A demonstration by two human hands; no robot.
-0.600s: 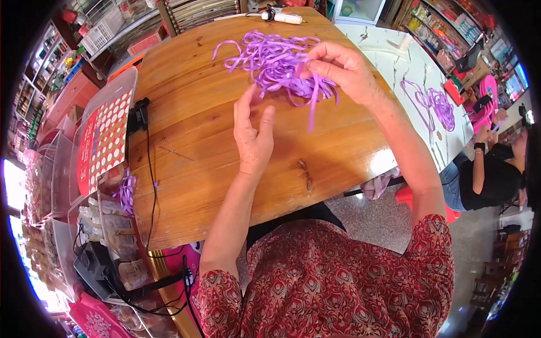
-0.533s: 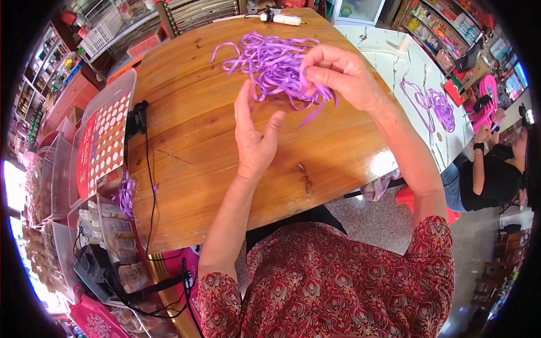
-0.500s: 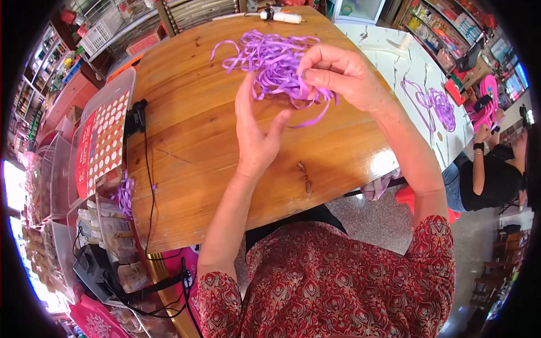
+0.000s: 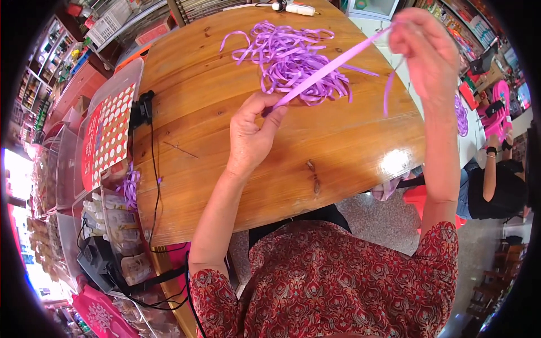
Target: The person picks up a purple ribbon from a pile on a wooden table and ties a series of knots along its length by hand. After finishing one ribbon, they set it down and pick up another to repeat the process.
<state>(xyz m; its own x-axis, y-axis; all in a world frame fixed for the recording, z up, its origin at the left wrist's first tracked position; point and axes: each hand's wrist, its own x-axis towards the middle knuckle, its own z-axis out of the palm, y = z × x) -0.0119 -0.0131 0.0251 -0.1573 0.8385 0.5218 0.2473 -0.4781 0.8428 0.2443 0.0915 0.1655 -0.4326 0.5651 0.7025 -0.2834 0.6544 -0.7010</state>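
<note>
Head view: a person sits at a round wooden table (image 4: 338, 152), both forearms coming up from the lower edge.
Left hand (image 4: 252, 135): rests low over the tabletop, thumb and fingers pinched shut on one end of a purple ribbon strip (image 4: 329, 69).
Right hand (image 4: 424, 48): raised well above the table, fingers closed on the other end of the same strip, a short loose tail hanging below it.
Ribbon strip: stretched taut in a straight slanted line between the two hands, crossing over the pile.
Ribbon pile (image 4: 290, 53): a loose tangle of purple strips lying on the table just beyond the left hand, below and to the left of the right hand.
Left of the left hand: a black cable (image 4: 153, 163) runs across the wood, and a clear plastic bin with a red dotted sheet (image 4: 110, 132) stands at the table's edge.
Right of the right arm: another person in black (image 4: 496, 186) sits well apart.
</note>
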